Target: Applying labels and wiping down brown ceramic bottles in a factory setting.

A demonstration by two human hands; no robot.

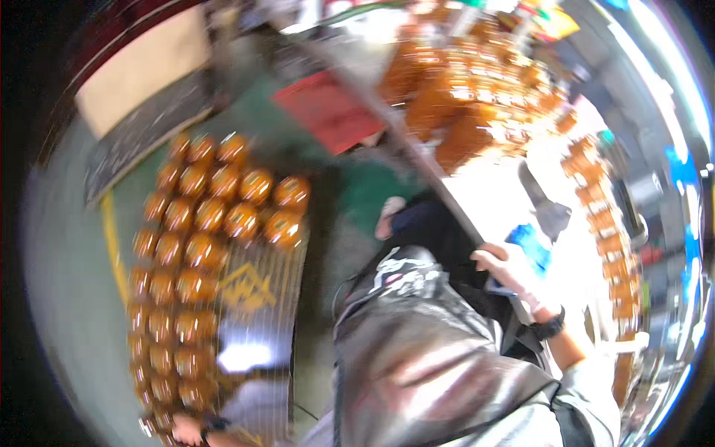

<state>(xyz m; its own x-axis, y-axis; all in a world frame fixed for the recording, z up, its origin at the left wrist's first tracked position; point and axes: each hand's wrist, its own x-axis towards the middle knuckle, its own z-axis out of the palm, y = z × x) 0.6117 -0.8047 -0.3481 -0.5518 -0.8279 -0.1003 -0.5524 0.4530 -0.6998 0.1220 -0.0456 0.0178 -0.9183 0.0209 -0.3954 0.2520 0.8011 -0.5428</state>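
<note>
Shiny amber rounded objects (197, 287), too blurred to name more closely, stand in rows on a striped, glossy-topped stack (249, 287) at my left. My left hand (188, 430), with a dark band on the wrist, is low in the picture at the near end of these rows, against the last amber pieces; its fingers are smeared by motion. At the right, my right hand (510, 274), wearing a black wristband, closes over the edge of a bright worktable (484, 186). Just beyond its fingers lies a crumpled blue thing (530, 248) on the tabletop.
More amber objects (484, 82) are heaped at the table's far end, and a line of them (611, 238) runs along its right side. A red flat piece (330, 112) is beside the table. A tan board or box (145, 67) stands far left. A yellow line (113, 242) marks the floor.
</note>
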